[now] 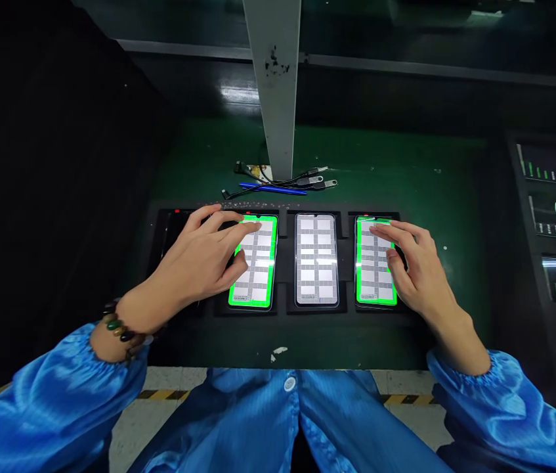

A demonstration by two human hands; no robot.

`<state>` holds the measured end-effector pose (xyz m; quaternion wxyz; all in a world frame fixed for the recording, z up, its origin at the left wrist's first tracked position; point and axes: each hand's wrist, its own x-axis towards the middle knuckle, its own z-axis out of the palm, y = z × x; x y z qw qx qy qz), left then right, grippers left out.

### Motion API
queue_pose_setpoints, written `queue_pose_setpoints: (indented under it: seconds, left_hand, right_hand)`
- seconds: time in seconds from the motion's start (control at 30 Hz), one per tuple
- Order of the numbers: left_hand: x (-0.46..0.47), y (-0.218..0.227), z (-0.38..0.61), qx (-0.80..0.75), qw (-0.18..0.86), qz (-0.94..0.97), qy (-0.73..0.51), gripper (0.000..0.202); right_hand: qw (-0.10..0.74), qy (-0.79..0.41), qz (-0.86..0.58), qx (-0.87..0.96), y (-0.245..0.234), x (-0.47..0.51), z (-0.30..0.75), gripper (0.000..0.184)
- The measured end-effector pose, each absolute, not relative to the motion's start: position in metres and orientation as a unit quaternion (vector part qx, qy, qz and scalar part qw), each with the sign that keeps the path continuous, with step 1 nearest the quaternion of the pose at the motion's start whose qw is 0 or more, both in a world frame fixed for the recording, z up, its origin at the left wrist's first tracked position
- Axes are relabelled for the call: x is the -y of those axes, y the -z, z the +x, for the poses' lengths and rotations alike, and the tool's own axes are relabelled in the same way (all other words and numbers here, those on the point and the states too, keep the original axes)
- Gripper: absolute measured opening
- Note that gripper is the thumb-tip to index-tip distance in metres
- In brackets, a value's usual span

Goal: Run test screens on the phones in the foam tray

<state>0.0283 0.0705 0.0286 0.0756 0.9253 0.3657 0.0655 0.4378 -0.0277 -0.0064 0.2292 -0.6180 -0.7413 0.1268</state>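
Observation:
Three smartphones lie face up in a row in black holders, their screens lit with a grid of pale blocks. Over the left smartphone [259, 276] reaches my left hand [209, 253], fingers stretched out and the index fingertip at the top of the screen. My right hand [415, 263] is at the right smartphone [371, 269], its fingers extended over the upper part of the screen. Green borders frame both of these screens. Between them, the middle smartphone [316, 259] has no green border and neither hand touches it. Nothing is gripped in either hand.
Behind the phones, black cables [302, 180] and a blue pen-like stick [272, 189] lie beside the foot of a grey post [280, 98]. A dark rack [553, 217] with several lit slots stands at right. White scraps [278, 353] lie near the front edge of the green table [337, 341].

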Motion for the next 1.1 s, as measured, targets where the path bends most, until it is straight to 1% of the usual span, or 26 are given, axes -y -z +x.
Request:
queue_pose_setpoints:
  seconds: [0.1,0.23,0.43,0.7,0.8,0.93,1.1]
  left_hand:
    - [-0.066,-0.026,0.023,-0.352,0.081,0.929,-0.074,0.053]
    - [-0.054,-0.025,0.016,-0.326,0.064,0.94,-0.075,0.055]
    - [-0.032,-0.03,0.012,-0.32,0.063,0.941,-0.088,0.059]
    - [-0.03,-0.029,0.011,-0.325,0.073,0.938,-0.102,0.056]
    - [-0.029,-0.03,0.011,-0.335,0.078,0.936,-0.075,0.055]
    - [-0.022,-0.03,0.01,-0.332,0.066,0.938,-0.07,0.057]
    - [-0.007,-0.028,0.01,-0.311,0.014,0.947,-0.084,0.051]
  right_hand:
    - [0.228,-0.127,-0.615,0.744,0.006,0.04,0.438,0.048]
    - [0.229,-0.132,-0.614,0.744,0.004,0.056,0.437,0.048]
    - [0.238,-0.141,-0.614,0.739,0.001,0.071,0.436,0.045]
    - [0.217,-0.112,-0.633,0.734,0.01,0.022,0.439,0.047]
    - [0.211,-0.112,-0.628,0.741,0.01,0.016,0.44,0.047]
    - [0.215,-0.104,-0.619,0.749,0.008,0.036,0.44,0.047]
    - [0.208,-0.104,-0.597,0.768,0.007,0.076,0.438,0.049]
